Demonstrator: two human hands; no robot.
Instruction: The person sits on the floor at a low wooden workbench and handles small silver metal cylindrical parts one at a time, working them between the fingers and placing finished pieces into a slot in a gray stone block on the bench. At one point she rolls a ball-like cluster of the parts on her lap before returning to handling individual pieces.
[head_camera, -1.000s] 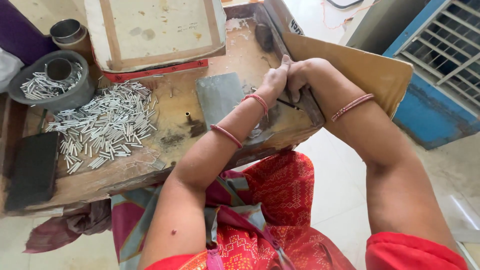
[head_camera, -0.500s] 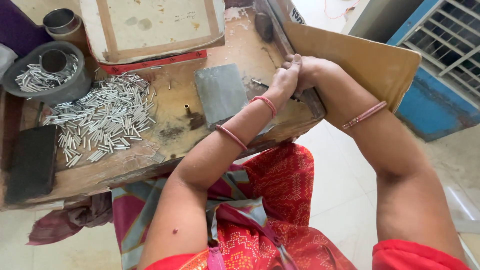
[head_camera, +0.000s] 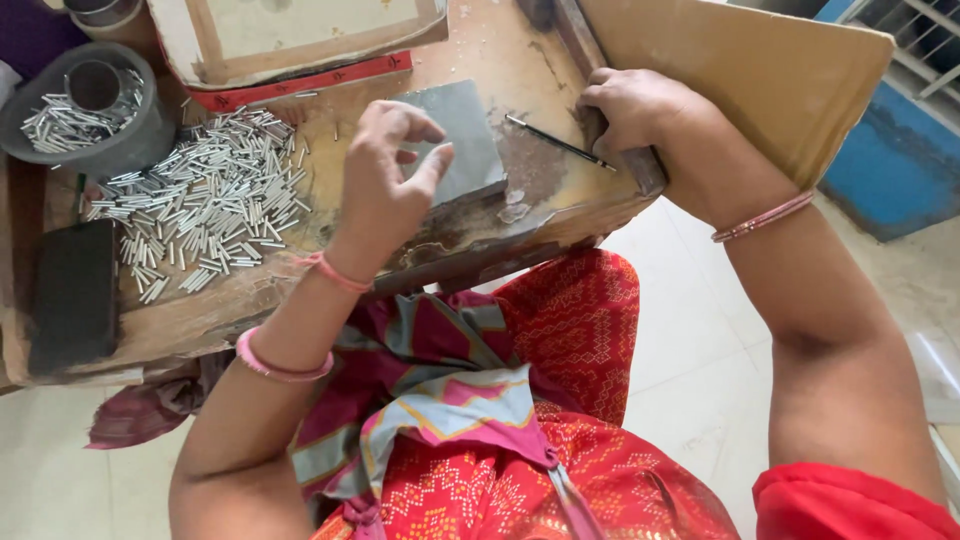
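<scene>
The wooden workbench (head_camera: 250, 300) fills most of the view, with a cardboard sheet (head_camera: 740, 80) leaning at its right edge and a framed tray (head_camera: 300, 40) at the back. A flat grey stone block (head_camera: 470, 140) lies near the middle; it looks heavy, stiff and steady, best gripped by its side edges. A dark block (head_camera: 72, 295) lies at the bench's left end. A grey bowl (head_camera: 120, 150) at the far left holds short metal tubes, and a loose pile of metal tubes (head_camera: 200, 200) spreads beside it; they look light, hard and apt to roll.

The left hand (head_camera: 385, 180) hovers above the stone block, fingers loosely curled, holding nothing that shows. The right hand (head_camera: 635, 110) is closed on the bench's right edge, pinching the end of a thin dark rod (head_camera: 555, 140) that lies slanted on the wood just right of the block. The rod looks slender and light, easiest taken near one end. The tube pile crowds the left side.
</scene>
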